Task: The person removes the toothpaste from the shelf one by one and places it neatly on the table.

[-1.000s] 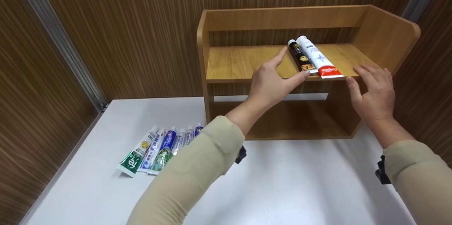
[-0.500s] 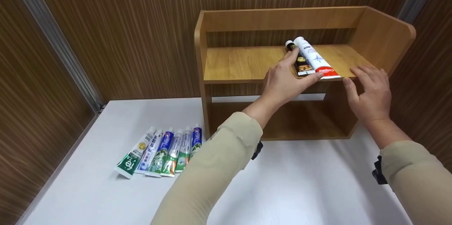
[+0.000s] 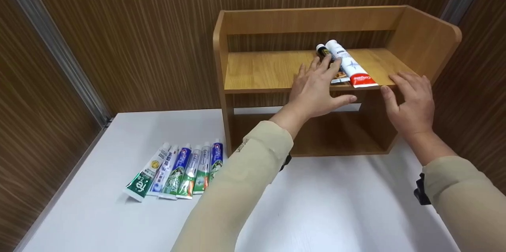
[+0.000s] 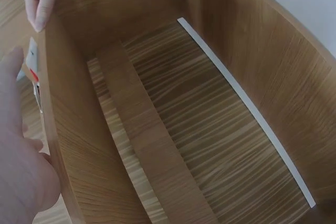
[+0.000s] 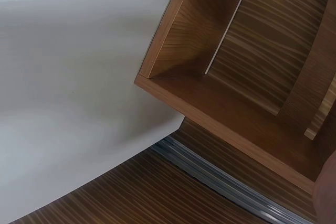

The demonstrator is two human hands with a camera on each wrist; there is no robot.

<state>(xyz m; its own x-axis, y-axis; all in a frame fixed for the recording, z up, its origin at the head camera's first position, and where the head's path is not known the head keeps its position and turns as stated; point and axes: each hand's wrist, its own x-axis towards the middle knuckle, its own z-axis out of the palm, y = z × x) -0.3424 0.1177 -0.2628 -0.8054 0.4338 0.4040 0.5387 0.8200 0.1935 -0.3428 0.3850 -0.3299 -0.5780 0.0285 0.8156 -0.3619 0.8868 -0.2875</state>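
On the upper shelf of a wooden rack [image 3: 316, 22] lie two toothpaste tubes side by side, caps toward the back. One is a black tube [image 3: 323, 51], partly covered by my left hand. The other is a white tube with a red end [image 3: 348, 62], its crimp at the shelf's front edge. My left hand [image 3: 312, 91] spreads its fingers over the black tube, thumb pointing right in front of the shelf edge; whether the fingertips touch is unclear. To the right of the white tube, my right hand [image 3: 413, 105] rests its fingers on the shelf's front edge.
Several toothpaste tubes [image 3: 182, 169] lie in a row on the white table [image 3: 300, 208], left of the rack, partly behind my left sleeve. A lower compartment [image 3: 328, 133] sits under the shelf. Wood-patterned walls stand behind and at both sides.
My left hand has shifted right from beside the black tube to over it, and its fingers have spread. The right hand stays at the shelf edge. The view has shifted slightly.
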